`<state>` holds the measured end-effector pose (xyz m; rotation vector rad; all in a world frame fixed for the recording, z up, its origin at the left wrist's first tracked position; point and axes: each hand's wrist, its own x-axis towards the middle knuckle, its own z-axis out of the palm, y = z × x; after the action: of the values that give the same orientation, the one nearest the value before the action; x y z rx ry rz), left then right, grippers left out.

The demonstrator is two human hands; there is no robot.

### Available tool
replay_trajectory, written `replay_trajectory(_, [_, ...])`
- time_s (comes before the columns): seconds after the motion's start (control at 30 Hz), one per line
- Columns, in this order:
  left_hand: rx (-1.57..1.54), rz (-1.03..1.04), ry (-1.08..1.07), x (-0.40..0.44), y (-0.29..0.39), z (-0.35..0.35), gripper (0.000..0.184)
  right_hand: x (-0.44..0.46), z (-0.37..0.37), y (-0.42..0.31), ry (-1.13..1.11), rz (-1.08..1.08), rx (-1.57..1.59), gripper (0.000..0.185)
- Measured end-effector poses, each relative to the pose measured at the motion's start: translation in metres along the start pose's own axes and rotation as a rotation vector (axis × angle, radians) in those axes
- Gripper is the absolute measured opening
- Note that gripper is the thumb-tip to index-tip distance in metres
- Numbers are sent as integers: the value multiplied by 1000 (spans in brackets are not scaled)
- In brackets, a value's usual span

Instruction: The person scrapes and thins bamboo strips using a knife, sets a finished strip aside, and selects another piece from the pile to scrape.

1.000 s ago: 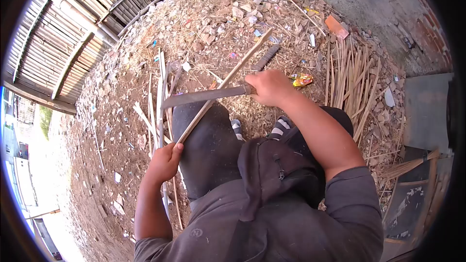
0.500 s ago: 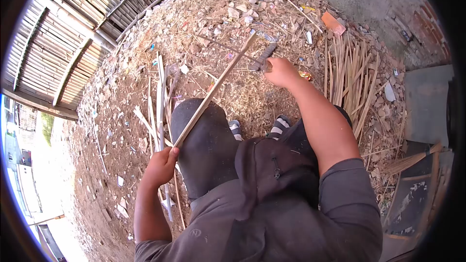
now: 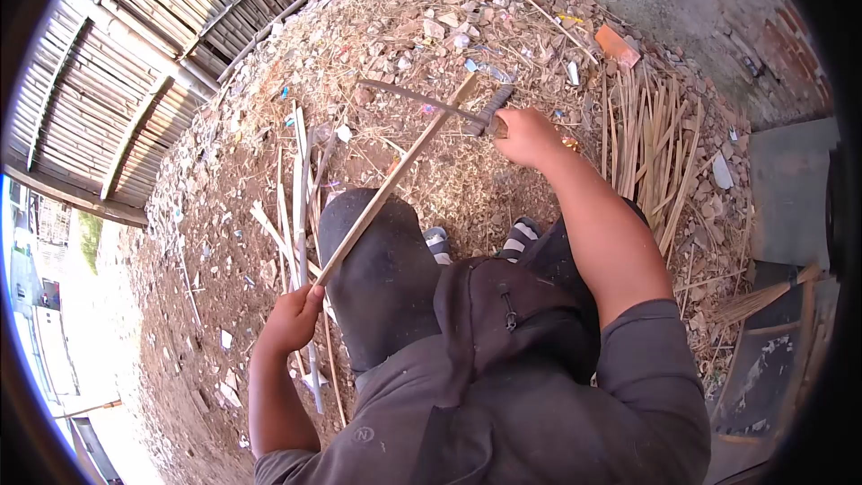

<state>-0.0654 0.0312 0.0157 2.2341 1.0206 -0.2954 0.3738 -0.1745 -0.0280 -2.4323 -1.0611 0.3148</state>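
Note:
My left hand is closed around the near end of a long bamboo strip, which slants up and away past my left knee. My right hand grips the handle of a long knife. Its thin dark blade points left and crosses the strip close to the far end. Whether the edge touches the strip, I cannot tell. Just beyond my right hand, a dark ribbed object lies on the ground.
Split bamboo strips lie in a pile at the right, and several more lie left of my knee. Rubble and litter cover the ground. A bamboo fence stands at the left, a wall at the back right. An orange brick-like piece lies near it.
The blade has turned so that more of its flat side shows, still across the strip. My left hand and the strip have shifted slightly down in view.

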Motion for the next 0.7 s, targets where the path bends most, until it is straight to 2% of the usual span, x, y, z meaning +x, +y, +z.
replay_trajectory(0.1, [-14,30,-3,5,-7,7,52,-12,16,-20,-38,-205,-107,21])
replay_trajectory(0.23, [39,34,5,-9,2,1,53,-1,15,5,10,12,122,21])
replay_trajectory(0.27, [38,35,21,-7,3,0,53,8,18,23,5,6,86,22])
replay_trajectory(0.37, [-6,-18,-12,-5,-3,-5,51,1,2,4,-13,15,-2,23])
replay_trajectory(0.4, [-10,-10,-13,-4,-6,-3,50,-2,9,1,45,-54,13,22])
replay_trajectory(0.53, [39,50,30,-6,-3,-1,49,-17,6,-27,-54,-326,-288,28])
replay_trajectory(0.63, [92,42,44,-13,-8,-5,48,16,33,52,113,45,103,32])
replay_trajectory(0.7, [114,40,53,-19,-10,-11,48,16,13,56,86,106,-3,33])
